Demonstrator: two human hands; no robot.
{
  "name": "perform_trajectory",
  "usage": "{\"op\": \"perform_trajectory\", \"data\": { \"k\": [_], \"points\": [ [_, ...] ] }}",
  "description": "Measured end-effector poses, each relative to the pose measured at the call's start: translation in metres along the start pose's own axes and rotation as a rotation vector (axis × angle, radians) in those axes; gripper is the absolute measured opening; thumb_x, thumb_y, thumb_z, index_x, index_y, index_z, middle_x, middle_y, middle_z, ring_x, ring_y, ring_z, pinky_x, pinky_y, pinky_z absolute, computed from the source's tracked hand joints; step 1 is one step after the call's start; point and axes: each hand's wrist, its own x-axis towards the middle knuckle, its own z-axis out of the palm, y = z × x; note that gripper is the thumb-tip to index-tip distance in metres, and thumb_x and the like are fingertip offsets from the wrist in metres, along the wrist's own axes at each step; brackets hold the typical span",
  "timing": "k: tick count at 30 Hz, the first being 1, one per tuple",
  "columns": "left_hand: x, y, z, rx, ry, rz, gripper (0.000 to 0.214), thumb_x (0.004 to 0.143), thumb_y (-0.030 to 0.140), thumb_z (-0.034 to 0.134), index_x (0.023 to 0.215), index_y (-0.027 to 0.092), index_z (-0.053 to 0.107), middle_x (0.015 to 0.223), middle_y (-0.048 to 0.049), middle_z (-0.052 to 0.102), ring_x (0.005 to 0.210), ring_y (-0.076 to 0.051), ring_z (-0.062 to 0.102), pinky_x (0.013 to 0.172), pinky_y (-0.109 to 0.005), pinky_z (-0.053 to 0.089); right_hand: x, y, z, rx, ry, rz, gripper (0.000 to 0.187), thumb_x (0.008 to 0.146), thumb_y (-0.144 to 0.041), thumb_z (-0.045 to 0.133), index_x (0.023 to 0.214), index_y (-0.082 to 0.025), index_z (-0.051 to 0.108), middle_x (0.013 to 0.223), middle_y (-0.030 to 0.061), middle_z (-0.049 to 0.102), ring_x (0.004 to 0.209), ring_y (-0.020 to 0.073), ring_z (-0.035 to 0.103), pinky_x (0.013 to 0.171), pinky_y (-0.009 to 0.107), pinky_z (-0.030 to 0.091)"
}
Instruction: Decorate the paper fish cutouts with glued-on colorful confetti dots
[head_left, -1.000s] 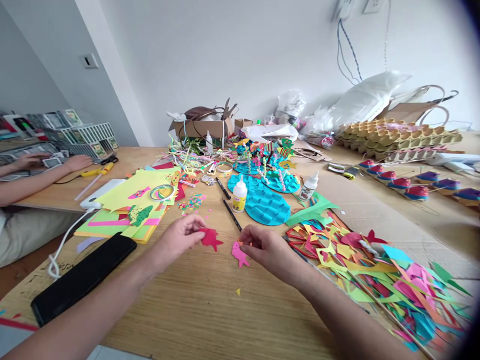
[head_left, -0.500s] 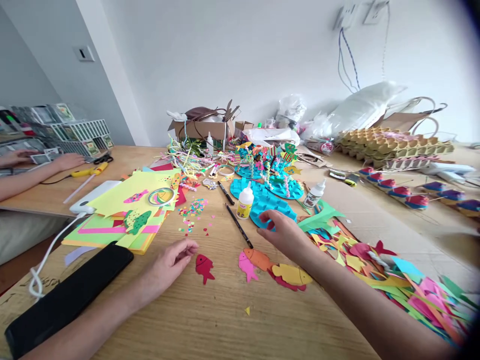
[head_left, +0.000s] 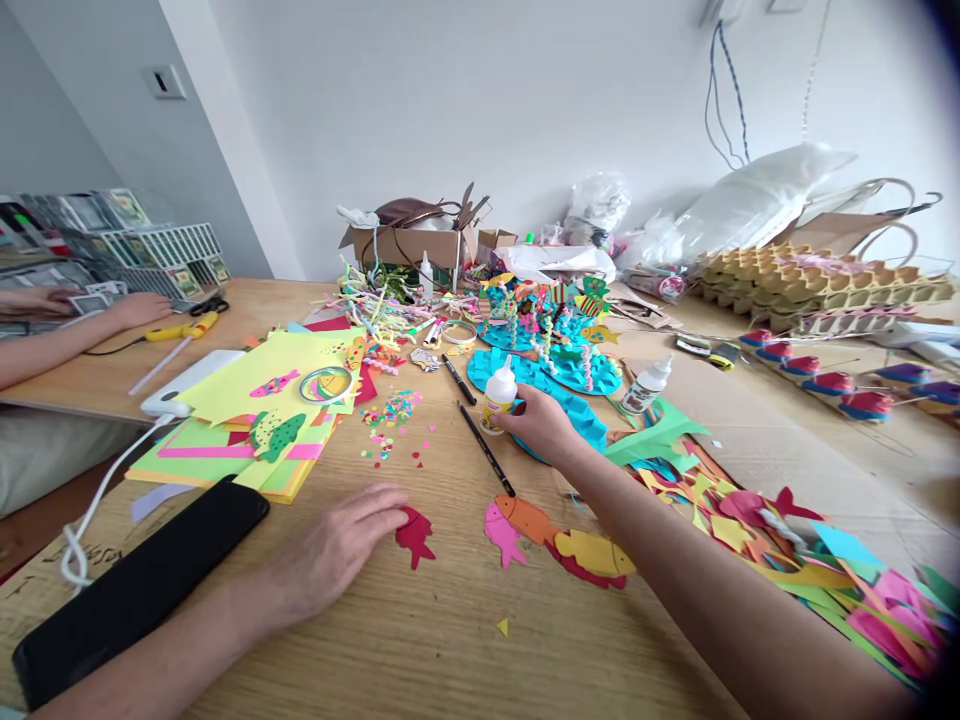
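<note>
ok, right hand (head_left: 543, 424) grasping glue bottle (head_left: 498, 398) just right of pencil (head_left: 486, 450)'s far end; probably light, squeezable, grip mid-body. left hand (head_left: 341, 548) at red paper fish (head_left: 417, 540), likely flimsy; can't tell if pinching.

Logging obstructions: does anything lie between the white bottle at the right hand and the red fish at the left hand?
Yes: a black pencil lies flat on the table between the bottle and the red fish.

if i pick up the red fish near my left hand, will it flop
The red fish looks like thin cut paper, so it is probably light and bendy. Lying flat on the table, it may be fiddly to lift. Its narrow tail could crease.
</note>
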Motion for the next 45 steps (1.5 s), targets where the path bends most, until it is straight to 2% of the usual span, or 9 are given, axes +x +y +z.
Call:
{"op": "perform_trajectory", "data": {
  "k": [6,12,16,21,25,30,34,38,45],
  "points": [
    [-0.013,0.001,0.002,0.113,-0.218,0.046,0.048,0.085,0.017,0.041,0.132,0.026,0.031,0.138,-0.0049,0.033,0.126,-0.022,0.029,0.101,-0.043,0.032,-0.013,-0.008,-0.021,-0.017,0.06,-0.015,0.027,0.065,-0.035,0.06,0.083,-0.018,0.049,0.071,0.0015,0.058,0.061,0.0155,0.051,0.05,0.024,0.033],
    [-0.011,0.02,0.006,0.195,-0.251,-0.003,0.053,0.086,0.03,0.045,0.134,0.03,0.023,0.137,-0.0059,0.035,0.125,-0.027,0.028,0.101,-0.053,0.026,-0.051,-0.01,-0.041,0.138,-0.071,-0.107,0.029,0.071,-0.042,0.053,0.087,-0.018,0.049,0.068,-0.0009,0.054,0.057,0.0135,0.049,0.049,0.025,0.037],
    [-0.001,0.037,0.017,0.201,-0.172,-0.091,0.053,0.082,0.03,0.051,0.131,0.031,0.032,0.128,-0.0066,0.043,0.118,-0.028,0.036,0.099,-0.055,0.028,-0.074,-0.012,-0.049,0.368,-0.168,-0.103,0.034,0.076,-0.043,0.049,0.099,-0.018,0.049,0.079,0.0008,0.056,0.066,0.0146,0.054,0.056,0.025,0.042],
    [0.001,0.038,0.016,0.114,-0.05,-0.114,0.038,0.084,0.023,0.045,0.122,0.029,0.044,0.117,-0.0054,0.049,0.109,-0.024,0.045,0.095,-0.048,0.037,-0.092,-0.014,-0.062,0.305,-0.153,-0.036,0.041,0.075,-0.048,0.049,0.104,-0.019,0.053,0.077,0.0009,0.057,0.067,0.0165,0.055,0.057,0.026,0.042],
    [0.004,0.025,-0.006,-0.049,0.198,-0.231,0.022,0.086,0.021,0.04,0.104,0.023,0.052,0.104,-0.0039,0.055,0.098,-0.018,0.053,0.086,-0.033,0.046,-0.101,-0.013,-0.061,0.388,-0.266,-0.036,0.038,0.072,-0.046,0.054,0.098,-0.018,0.052,0.076,0.0004,0.057,0.066,0.0154,0.054,0.056,0.024,0.041],
    [0.031,0.037,-0.045,-0.021,0.388,-0.157,0.04,0.082,0.026,0.049,0.12,0.025,0.038,0.122,-0.0052,0.044,0.114,-0.021,0.042,0.095,-0.038,0.039,-0.104,-0.019,-0.043,0.463,-0.371,-0.065,0.03,0.07,-0.041,0.059,0.089,-0.018,0.052,0.072,-0.0011,0.056,0.062,0.0133,0.052,0.051,0.021,0.038],
    [0.06,0.067,-0.052,0.225,0.19,0.057,0.056,0.073,0.031,0.063,0.122,0.02,0.038,0.123,-0.0082,0.045,0.12,-0.027,0.032,0.102,-0.047,0.024,-0.108,-0.029,-0.034,0.347,-0.341,-0.065,0.026,0.068,-0.034,0.062,0.088,-0.02,0.051,0.07,-0.0011,0.058,0.06,0.0146,0.054,0.051,0.023,0.039],
    [0.077,0.087,-0.04,0.258,0.033,0.049,0.032,0.072,0.032,0.064,0.098,0.018,0.052,0.094,-0.0045,0.058,0.097,-0.024,0.049,0.099,-0.055,0.021,-0.115,-0.033,-0.034,0.155,-0.286,-0.111,0.026,0.066,-0.032,0.063,0.087,-0.02,0.055,0.079,0.0028,0.062,0.072,0.0204,0.057,0.06,0.028,0.042],
    [0.082,0.081,-0.022,0.184,0.037,0.031,0.022,0.074,0.032,0.061,0.089,0.017,0.053,0.084,-0.0019,0.059,0.086,-0.019,0.054,0.1,-0.051,0.019,-0.121,-0.026,-0.037,0.244,-0.202,-0.063,0.027,0.059,-0.036,0.066,0.08,-0.022,0.056,0.073,0.0029,0.063,0.068,0.022,0.058,0.058,0.031,0.044]
  ]
}}
